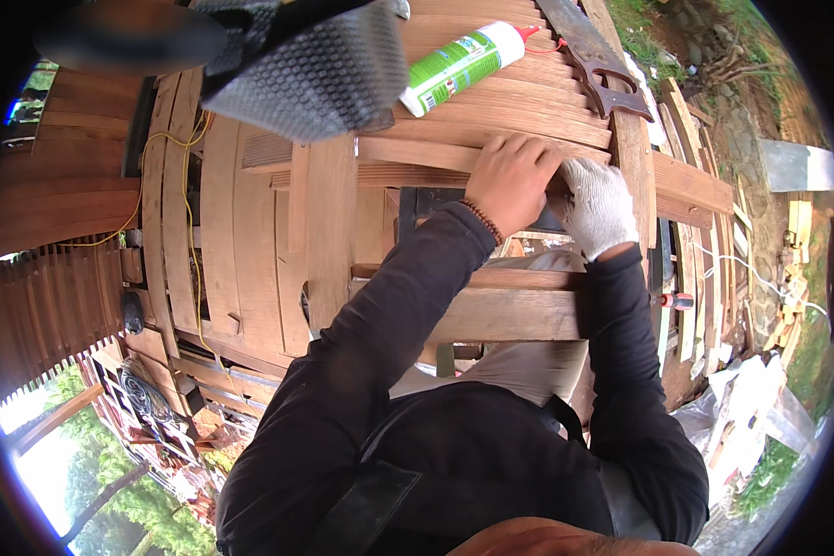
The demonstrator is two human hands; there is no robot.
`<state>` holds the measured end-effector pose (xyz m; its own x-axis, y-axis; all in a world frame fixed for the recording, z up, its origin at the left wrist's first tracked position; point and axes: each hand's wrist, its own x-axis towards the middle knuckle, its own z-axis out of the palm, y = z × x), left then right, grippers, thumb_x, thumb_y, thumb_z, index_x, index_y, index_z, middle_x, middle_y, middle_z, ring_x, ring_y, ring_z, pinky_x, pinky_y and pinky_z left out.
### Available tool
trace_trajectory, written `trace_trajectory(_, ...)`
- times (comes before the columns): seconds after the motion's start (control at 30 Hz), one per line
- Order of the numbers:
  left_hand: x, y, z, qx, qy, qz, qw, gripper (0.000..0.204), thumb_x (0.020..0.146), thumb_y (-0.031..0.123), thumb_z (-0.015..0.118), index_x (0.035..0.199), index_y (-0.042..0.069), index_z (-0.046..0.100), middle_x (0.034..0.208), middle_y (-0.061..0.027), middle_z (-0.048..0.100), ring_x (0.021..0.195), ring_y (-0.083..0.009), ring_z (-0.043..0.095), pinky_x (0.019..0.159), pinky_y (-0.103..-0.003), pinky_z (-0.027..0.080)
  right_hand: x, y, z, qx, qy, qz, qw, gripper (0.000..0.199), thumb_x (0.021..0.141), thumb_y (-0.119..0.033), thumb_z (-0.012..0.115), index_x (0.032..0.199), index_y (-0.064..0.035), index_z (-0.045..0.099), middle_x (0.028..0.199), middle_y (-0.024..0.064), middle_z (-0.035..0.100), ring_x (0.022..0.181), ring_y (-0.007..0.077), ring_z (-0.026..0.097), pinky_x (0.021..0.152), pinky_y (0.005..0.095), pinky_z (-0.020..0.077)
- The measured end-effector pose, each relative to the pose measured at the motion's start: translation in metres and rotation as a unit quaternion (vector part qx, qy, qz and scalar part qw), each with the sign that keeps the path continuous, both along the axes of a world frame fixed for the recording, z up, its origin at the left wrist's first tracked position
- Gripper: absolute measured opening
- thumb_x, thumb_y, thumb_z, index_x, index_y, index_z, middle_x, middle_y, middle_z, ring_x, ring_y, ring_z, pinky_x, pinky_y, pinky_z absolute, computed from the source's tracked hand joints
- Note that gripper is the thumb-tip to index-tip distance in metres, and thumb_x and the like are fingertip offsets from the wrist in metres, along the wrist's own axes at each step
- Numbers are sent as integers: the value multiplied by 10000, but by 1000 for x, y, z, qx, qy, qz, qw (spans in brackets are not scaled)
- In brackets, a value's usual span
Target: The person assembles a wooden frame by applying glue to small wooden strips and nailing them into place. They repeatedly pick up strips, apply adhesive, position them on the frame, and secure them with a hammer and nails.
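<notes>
My left hand (514,181), bare with a beaded bracelet at the wrist, curls its fingers over the near wooden slat (417,154) of a slatted wooden piece. Close beside it on the right, my right hand (600,209) wears a white knit glove, its fingers bent against the same slat near its right end. The hands hide whatever may lie between them. Beyond them, a glue bottle (463,69) with a green label and red nozzle lies on the slats. A handsaw (612,93) with a brown handle rests along the right edge.
A grey dimpled sheet (315,79) covers the slats' far left. A wooden crossbar (510,313) spans between my forearms. To the right are a red-and-black tool handle (678,301) and stacked boards (690,195). A yellow cord (195,241) crosses planks at left.
</notes>
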<state>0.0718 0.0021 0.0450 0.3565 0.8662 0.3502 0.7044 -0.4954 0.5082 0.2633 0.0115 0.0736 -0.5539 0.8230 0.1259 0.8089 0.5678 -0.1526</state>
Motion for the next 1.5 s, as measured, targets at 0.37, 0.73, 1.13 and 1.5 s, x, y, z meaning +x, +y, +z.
trace_trajectory(0.37, 11, -9, 20, 174, -235, -91, 952, 396, 686, 72, 751, 1078, 116, 722, 982, -49, 678, 880, -286, 658, 794, -432, 550, -5, -52, 10, -85, 29, -35, 995, 167, 878, -172, 723, 1017, -81, 715, 887, 166, 730, 865, 398, 712, 767, 498, 561)
trace_trajectory(0.73, 9, -14, 27, 229, -296, -45, 926, 170, 690, 69, 748, 822, 115, 652, 754, -37, 565, 658, -251, 604, 568, -386, 511, -10, -69, 34, -103, 26, -10, 994, 216, 827, -236, 788, 944, -84, 688, 826, 150, 706, 798, 405, 695, 714, 508, 554)
trace_trajectory(1.13, 3, -3, 24, 245, -308, 12, 919, 136, 725, 55, 745, 806, 123, 660, 724, -21, 572, 632, -241, 594, 552, -372, 498, 48, -54, 68, -19, -41, -42, 998, 268, 782, -174, 813, 974, -74, 655, 869, 137, 678, 814, 395, 673, 758, 511, 533)
trace_trajectory(1.5, -2, 24, -21, 131, -78, 95, 984, 309, 856, 229, 784, 1143, 121, 746, 1073, -74, 674, 1071, -283, 654, 917, -425, 541, 114, 37, 51, 71, 70, -158, 982, 520, 890, -157, 826, 1353, 11, 659, 1154, 185, 770, 1097, 322, 763, 923, 401, 598)
